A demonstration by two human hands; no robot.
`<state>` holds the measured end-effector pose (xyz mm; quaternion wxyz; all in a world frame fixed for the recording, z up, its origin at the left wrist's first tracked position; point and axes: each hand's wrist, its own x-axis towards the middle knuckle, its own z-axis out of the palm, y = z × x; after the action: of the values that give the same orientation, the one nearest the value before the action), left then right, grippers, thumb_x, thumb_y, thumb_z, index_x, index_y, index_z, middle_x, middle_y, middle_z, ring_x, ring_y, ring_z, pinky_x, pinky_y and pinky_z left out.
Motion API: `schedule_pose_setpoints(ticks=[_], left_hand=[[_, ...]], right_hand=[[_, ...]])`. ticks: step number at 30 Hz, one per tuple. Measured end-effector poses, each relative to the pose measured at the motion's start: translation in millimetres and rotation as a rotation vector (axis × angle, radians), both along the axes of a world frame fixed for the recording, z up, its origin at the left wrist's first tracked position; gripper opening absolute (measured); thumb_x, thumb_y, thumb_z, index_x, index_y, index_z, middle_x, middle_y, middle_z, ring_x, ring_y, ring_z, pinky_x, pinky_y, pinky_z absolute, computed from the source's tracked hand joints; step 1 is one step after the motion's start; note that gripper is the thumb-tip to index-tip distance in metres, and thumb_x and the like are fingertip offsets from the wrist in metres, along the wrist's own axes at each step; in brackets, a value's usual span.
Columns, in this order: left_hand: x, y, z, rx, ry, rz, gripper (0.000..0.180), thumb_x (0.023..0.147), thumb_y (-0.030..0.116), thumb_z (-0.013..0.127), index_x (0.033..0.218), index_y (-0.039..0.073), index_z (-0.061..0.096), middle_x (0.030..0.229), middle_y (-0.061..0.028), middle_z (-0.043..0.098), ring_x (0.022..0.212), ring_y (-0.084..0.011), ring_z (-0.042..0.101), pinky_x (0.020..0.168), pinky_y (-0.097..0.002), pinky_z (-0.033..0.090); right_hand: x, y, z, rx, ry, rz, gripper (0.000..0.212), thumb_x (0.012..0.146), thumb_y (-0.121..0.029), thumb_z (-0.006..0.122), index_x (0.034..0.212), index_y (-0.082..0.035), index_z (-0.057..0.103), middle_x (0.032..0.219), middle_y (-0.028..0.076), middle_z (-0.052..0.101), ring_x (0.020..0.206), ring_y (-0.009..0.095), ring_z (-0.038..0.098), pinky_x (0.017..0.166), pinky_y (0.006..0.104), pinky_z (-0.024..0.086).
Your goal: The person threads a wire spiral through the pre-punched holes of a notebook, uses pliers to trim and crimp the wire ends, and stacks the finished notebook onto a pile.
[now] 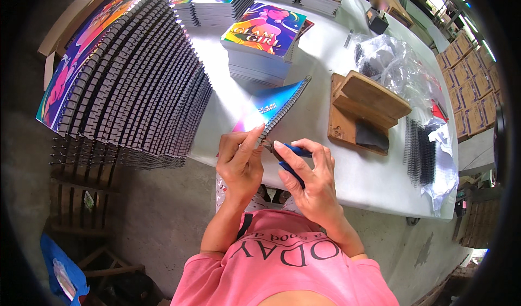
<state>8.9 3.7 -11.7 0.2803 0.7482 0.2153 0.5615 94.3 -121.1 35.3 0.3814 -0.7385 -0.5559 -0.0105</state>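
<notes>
A spiral-bound notebook with a colourful cover lies tilted at the table's near edge, its dark wire coil along the right side. My left hand grips the notebook's near end, its index finger stretched along the coil. Blue-handled pliers are in my right hand, fingers and thumb around the handles. Their metal jaws meet the near tip of the coil beside my left fingertips. Whether the jaws have closed on the wire is too small to tell.
Left of me, a tall pile of spiral-bound notebooks stands on a wooden chair. A stack of books sits farther back on the white table. To the right are a wooden stand, clear plastic and loose black coils.
</notes>
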Motion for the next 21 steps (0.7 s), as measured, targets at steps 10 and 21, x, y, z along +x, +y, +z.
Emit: schedule_pose_setpoints(ticks=[10, 21], left_hand=[[2, -1, -7, 0.226, 0.002, 0.036, 0.033, 0.075, -0.009, 0.062, 0.107, 0.0, 0.063, 0.082, -0.0064, 0.06, 0.075, -0.0148, 0.057, 0.061, -0.0256, 0.047], [-8, 0, 39, -0.519, -0.563, -0.258, 0.055, 0.084, -0.003, 0.061, 0.132, 0.002, 0.033, 0.094, -0.0062, 0.054, 0.085, -0.0102, 0.053, 0.077, -0.0215, 0.044]], right_hand=[[1, -6, -7, 0.001, 0.632, 0.233, 0.036, 0.091, -0.026, 0.052, 0.125, -0.014, 0.053, 0.101, 0.014, 0.055, 0.094, 0.027, 0.056, 0.077, 0.0385, 0.045], [56, -71, -102, -0.385, -0.469, -0.496, 0.054, 0.085, -0.032, 0.059, 0.135, -0.02, 0.041, 0.131, 0.012, 0.041, 0.127, 0.03, 0.035, 0.103, 0.0585, 0.013]])
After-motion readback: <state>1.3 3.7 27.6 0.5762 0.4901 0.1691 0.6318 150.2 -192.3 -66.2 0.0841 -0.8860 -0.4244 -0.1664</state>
